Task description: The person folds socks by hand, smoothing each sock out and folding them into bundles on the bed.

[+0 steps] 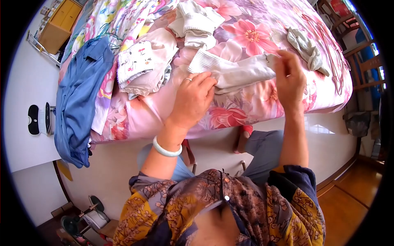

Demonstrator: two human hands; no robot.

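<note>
A white sock (242, 71) with a ribbed cuff lies stretched sideways on the flowered bed cover, and a second white layer shows under its lower edge. My left hand (193, 95), with a ring and a pale bangle at the wrist, has its fingertips closed on the sock below the cuff. At the toe end, beside small dark lettering, the bent fingers of my right hand (291, 78) grip the sock; their tips are partly hidden. Folded white socks (196, 22) are piled just beyond the cuff.
Folded light clothes (143, 61) sit left of my left hand. A blue garment (82, 98) hangs over the bed's left edge. Greyish socks (305, 49) and reddish cords (328, 49) lie on the right. The bed (230, 119) ends just before my knees.
</note>
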